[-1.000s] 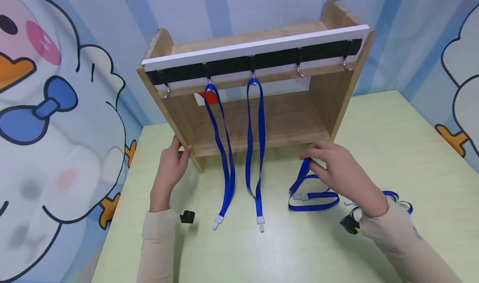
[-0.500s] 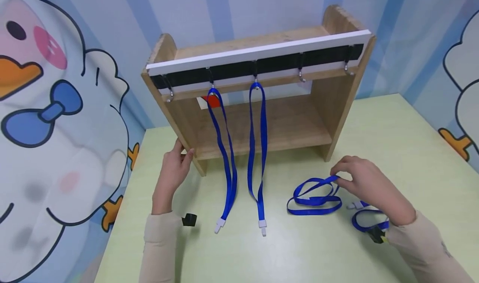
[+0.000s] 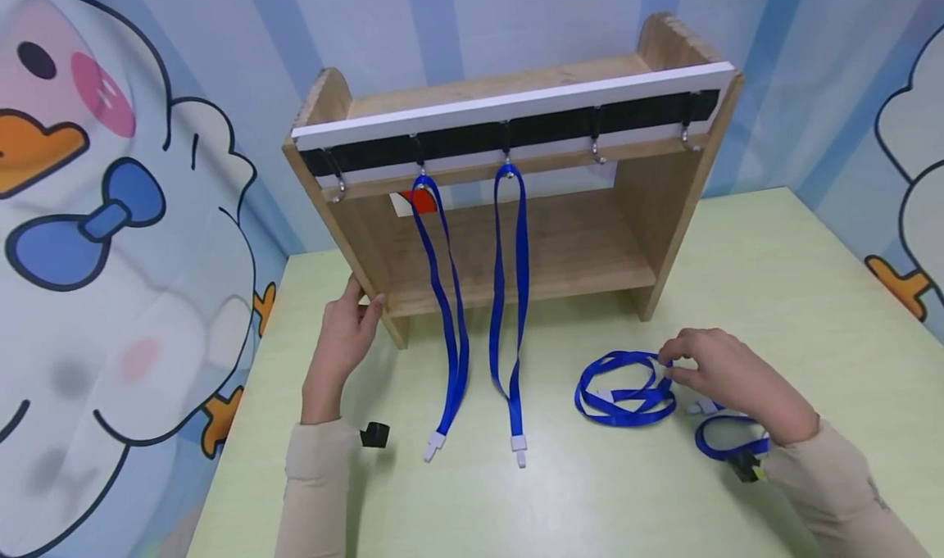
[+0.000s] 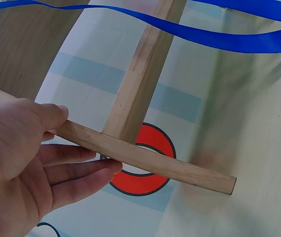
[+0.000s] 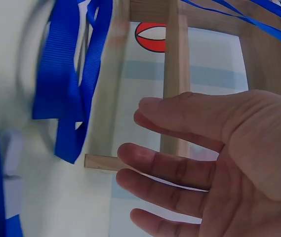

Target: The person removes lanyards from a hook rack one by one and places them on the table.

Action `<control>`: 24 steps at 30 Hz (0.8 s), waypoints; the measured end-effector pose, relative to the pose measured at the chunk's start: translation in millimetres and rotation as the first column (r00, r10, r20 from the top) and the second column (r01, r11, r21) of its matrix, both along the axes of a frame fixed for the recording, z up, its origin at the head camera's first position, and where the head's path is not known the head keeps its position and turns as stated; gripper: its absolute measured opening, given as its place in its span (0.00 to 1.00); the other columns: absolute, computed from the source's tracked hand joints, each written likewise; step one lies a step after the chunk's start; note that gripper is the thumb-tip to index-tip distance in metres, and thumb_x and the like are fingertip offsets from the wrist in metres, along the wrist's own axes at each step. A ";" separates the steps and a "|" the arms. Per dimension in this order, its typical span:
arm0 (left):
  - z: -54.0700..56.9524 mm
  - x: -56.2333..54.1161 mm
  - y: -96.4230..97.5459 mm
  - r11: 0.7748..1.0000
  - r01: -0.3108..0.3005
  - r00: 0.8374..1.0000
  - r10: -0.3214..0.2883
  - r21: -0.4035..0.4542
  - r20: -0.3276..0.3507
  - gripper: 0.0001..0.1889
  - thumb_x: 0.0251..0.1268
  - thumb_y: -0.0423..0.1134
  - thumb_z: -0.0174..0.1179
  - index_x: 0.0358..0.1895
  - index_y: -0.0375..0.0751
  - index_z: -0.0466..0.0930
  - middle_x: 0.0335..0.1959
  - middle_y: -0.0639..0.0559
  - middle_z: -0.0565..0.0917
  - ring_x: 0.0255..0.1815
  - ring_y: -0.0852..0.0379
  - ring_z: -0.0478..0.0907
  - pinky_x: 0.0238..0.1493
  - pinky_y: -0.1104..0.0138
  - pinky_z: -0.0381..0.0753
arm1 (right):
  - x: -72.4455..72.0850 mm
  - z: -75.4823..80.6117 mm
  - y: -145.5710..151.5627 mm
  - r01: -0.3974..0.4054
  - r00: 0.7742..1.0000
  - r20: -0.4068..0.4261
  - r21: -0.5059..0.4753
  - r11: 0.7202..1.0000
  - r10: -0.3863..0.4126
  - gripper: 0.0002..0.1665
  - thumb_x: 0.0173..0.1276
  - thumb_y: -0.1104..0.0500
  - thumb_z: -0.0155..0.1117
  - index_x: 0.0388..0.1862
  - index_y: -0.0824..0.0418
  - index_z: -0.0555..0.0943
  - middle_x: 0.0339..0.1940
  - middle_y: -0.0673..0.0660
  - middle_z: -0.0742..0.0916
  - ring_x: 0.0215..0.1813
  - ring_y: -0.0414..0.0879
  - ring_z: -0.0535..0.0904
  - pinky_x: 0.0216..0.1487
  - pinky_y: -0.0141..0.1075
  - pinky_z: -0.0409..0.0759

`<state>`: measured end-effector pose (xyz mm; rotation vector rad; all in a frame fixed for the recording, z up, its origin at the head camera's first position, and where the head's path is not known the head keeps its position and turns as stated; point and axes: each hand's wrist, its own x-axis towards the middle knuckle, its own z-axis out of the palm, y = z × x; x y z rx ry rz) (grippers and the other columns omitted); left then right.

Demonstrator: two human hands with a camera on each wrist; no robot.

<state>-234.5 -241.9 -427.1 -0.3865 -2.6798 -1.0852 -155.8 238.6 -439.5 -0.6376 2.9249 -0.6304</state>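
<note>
My left hand (image 3: 344,333) grips the rack (image 3: 678,214) by its left side, and my right hand (image 3: 719,369), released, fingers parted, hovers just beside a coiled lanyard (image 3: 640,394) on the desk (image 3: 575,501). A second lanyard (image 3: 723,458) (half hidden by my wrist) lies nearby. Left of these, two hanging lanyards (image 3: 499,296) dangle from the rack's second and third hooks (image 3: 422,167).

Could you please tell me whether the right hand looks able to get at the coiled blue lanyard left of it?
Probably yes: the right hand, holding nothing, is beside the coiled blue lanyard, with nothing visible in the way.
</note>
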 end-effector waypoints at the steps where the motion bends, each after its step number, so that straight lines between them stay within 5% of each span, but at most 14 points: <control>1: -0.1 -0.1 -0.1 1.000 -0.001 1.000 0.001 0.000 0.001 0.25 0.81 0.38 0.52 0.74 0.35 0.60 0.65 0.31 0.76 0.50 0.38 0.85 0.45 0.48 0.85 | -1.0 0.6 -0.3 -0.002 1.000 0.001 0.002 1.000 0.002 0.07 0.63 0.67 0.73 0.41 0.64 0.88 0.37 0.56 0.87 0.40 0.53 0.84 0.43 0.52 0.83; 15: 0.5 -1.0 0.7 1.000 0.005 1.000 -0.005 0.010 0.011 0.26 0.81 0.38 0.52 0.75 0.36 0.60 0.66 0.31 0.75 0.51 0.37 0.85 0.46 0.47 0.85 | -17.6 38.1 -26.0 0.003 1.000 -0.025 -0.043 0.999 -0.004 0.12 0.72 0.59 0.65 0.47 0.67 0.85 0.38 0.56 0.88 0.41 0.52 0.84 0.42 0.50 0.84; 24: -0.1 -0.1 -1.3 1.000 0.002 1.000 -0.003 0.009 0.020 0.26 0.81 0.39 0.52 0.75 0.36 0.59 0.67 0.32 0.75 0.52 0.38 0.84 0.47 0.48 0.85 | -27.0 75.3 -63.1 -0.064 0.963 -0.271 -0.180 0.982 0.013 0.05 0.72 0.63 0.66 0.42 0.63 0.86 0.35 0.53 0.88 0.37 0.46 0.83 0.38 0.44 0.84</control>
